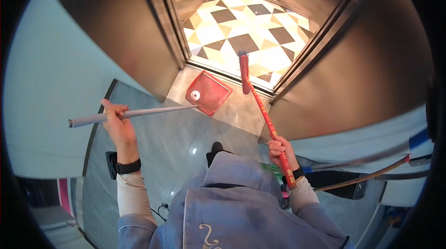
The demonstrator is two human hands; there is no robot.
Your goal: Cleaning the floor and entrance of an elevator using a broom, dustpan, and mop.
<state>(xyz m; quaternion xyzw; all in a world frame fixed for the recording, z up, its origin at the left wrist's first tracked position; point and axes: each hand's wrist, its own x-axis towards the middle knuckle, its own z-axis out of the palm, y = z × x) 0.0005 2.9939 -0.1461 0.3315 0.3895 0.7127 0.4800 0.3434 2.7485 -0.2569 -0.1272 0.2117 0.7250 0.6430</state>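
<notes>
My left hand (pixel 118 123) grips the pale grey handle (pixel 156 111) of a long-handled dustpan. Its red pan (pixel 212 92) is over the stone threshold before the elevator, with a round white piece (pixel 195 95) at the handle side. In my right hand (pixel 280 149) is the red, gold-patterned stick (pixel 263 111) of a broom. The broom's red head (pixel 245 75) with dark bristles is at the door sill, right of the pan and apart from it. Whether the bristles touch the floor, I cannot tell.
Beyond the sill lies the elevator car's patterned floor (pixel 244 26). Metal door surrounds (pixel 150 29) flank the opening. Grey tiles (pixel 167 137) lie around my shoe (pixel 216 148). Several long poles, one wooden (pixel 366 176), lean at the right. A black cable (pixel 162 209) lies behind at left.
</notes>
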